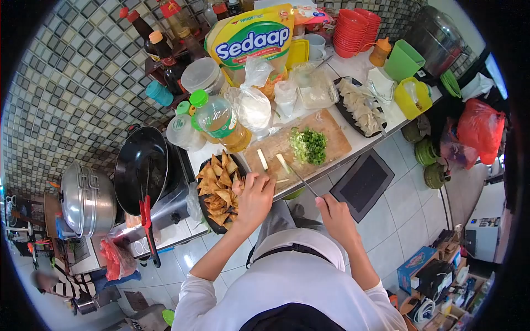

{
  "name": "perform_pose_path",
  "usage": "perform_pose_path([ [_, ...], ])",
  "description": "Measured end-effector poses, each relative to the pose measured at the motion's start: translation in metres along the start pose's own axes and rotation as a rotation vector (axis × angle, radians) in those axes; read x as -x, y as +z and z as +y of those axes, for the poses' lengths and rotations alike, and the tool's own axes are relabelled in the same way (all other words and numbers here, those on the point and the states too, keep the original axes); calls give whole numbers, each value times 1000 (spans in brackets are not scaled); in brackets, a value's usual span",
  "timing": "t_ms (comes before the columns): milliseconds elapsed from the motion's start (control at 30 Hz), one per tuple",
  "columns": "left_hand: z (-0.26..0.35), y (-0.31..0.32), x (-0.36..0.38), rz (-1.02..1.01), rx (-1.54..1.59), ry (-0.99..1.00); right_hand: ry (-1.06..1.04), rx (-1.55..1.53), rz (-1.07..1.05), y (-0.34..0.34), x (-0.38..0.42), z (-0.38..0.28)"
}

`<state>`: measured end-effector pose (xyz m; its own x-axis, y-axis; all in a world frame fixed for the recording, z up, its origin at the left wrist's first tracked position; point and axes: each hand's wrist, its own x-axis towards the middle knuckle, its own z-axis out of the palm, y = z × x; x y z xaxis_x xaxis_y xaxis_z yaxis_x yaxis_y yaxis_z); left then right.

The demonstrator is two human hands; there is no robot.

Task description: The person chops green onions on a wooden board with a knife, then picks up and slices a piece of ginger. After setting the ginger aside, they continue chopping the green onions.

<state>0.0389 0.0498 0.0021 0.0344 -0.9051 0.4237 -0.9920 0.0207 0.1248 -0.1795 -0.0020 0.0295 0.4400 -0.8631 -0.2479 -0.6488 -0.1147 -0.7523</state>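
A wooden cutting board (pixel 339 138) lies near the counter's front edge, with a pile of chopped green onion (pixel 310 146) on it. Pale stalk pieces (pixel 262 159) rest on the board's left part. My right hand (pixel 335 214) is wrapped round the handle of a knife (pixel 302 179), whose blade reaches up over the board's front edge to a stalk piece. At the board's lower left corner is my left hand (pixel 255 194), fingers bent together; what they hold, if anything, is hidden. Just left of it, folded fried pieces (pixel 218 190) fill a black tray.
A black wok (pixel 142 165) with red-handled tongs (pixel 146 215) sits on the stove at left. Behind the board stand an oil bottle (pixel 223 122) and a Sedaap bag (pixel 254 44). A dark tray of dumplings (pixel 360 105) is at right. Another person (pixel 69 281) appears at lower left.
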Motion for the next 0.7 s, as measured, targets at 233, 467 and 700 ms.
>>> perform_pose_path([
  [233,5,-1,-1,56,43,2,-50,-6,-36,10,-11,-14],
  [467,10,9,-9,93,90,0,-132,7,-8,14,-22,-14],
  [700,13,24,-15,123,131,-39,20,-52,39,-6,-3,-10],
])
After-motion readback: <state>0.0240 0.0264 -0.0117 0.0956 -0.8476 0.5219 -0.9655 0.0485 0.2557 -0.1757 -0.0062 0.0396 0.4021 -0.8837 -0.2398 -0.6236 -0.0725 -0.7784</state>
